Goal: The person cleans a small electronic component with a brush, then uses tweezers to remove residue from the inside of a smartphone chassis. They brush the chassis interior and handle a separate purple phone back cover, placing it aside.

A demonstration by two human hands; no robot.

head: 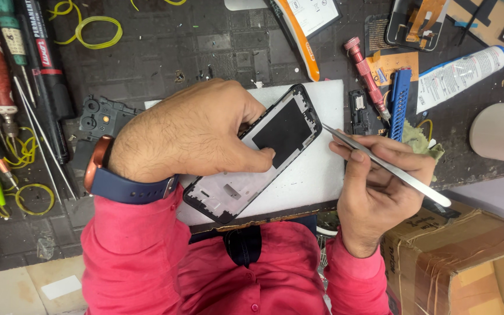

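— Right, nearest first: what are the two hands doing?

— The left hand, with a blue-strapped watch on its wrist, lies over the black rectangular phone frame, fingers curled on the far edge and thumb pressed on its inner face, so its grip is closed on the frame. The right hand pinches slim silver metal tweezers like a pen, fingers shut round the shaft, the tip touching the frame's right edge.

— So which step would you call it?

— My guess is picking or prying at something along that right rim while the other hand pins the frame flat. I'd judge the next move wants a fine, shallow push of the tip and steady thumb pressure, or the frame could skid.

— How does the frame look?

— Stripped: a silvery inner plate with small cut-outs and a dark square pad toward its upper end. It lies at a slant on a white rectangular mat on the dark gridded surface.

— And farther out?

— A red-handled precision screwdriver, a blue ridged plastic tool, a white glue tube, and yellow rubber bands at the far left.
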